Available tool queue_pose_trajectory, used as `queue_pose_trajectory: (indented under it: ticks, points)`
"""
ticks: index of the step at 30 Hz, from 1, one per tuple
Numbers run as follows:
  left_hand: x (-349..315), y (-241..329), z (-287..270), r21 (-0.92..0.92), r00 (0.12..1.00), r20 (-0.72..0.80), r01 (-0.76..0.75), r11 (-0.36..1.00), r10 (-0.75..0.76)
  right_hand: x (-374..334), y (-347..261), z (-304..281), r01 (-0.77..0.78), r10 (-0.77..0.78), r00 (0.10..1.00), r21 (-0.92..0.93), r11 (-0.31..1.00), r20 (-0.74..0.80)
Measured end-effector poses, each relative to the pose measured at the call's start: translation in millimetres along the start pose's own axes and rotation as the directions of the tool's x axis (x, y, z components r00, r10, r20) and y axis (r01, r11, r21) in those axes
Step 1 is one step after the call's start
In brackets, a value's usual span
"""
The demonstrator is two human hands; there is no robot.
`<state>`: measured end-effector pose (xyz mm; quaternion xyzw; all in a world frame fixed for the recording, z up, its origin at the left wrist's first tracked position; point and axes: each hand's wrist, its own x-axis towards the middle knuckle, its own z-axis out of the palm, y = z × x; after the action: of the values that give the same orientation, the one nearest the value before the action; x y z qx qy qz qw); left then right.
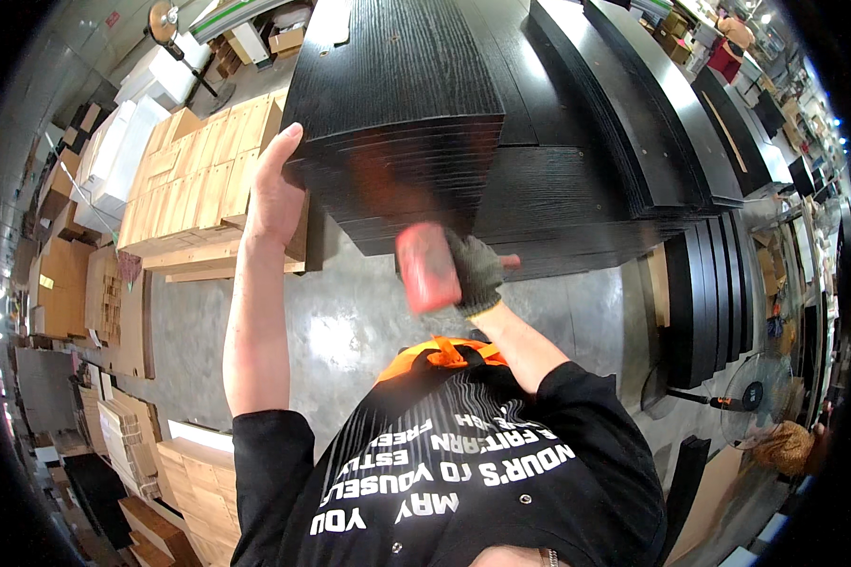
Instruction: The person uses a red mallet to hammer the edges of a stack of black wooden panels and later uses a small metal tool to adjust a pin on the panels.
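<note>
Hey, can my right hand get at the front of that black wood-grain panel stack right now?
Probably yes: your gloved right hand is close before the black wood-grain panel stack with no obstacle visible between, though a blurred red mallet-like tool fills its grip.

Wood-grained black boards, knitted cloth glove, smooth glossy floor

Grey floor, gleaming at mid-frame
On it a tall black board stack is standing at upper centre, dark boards at right, a pale wooden stack is sitting at left, and a pedestal fan is standing at upper left.
</note>
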<state>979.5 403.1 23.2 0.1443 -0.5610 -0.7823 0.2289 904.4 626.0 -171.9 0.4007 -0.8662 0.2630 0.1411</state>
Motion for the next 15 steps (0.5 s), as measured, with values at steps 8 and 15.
queue_pose_trajectory:
  ticks: [8, 15]
  points:
    - [-45.2, -109.3, -85.2, -0.473, 0.965, -0.249, -0.045, 0.88, -0.085, 3.4, 8.5, 14.9, -0.152, 0.127, 0.971, 0.113, 0.982, 0.204]
    - [-163.3, -266.9, -153.2, -0.523, 0.679, -0.45, 0.326, 0.787, -0.58, -9.8, 12.6, 53.1, -0.147, 0.092, 0.984, 0.403, 0.904, 0.152]
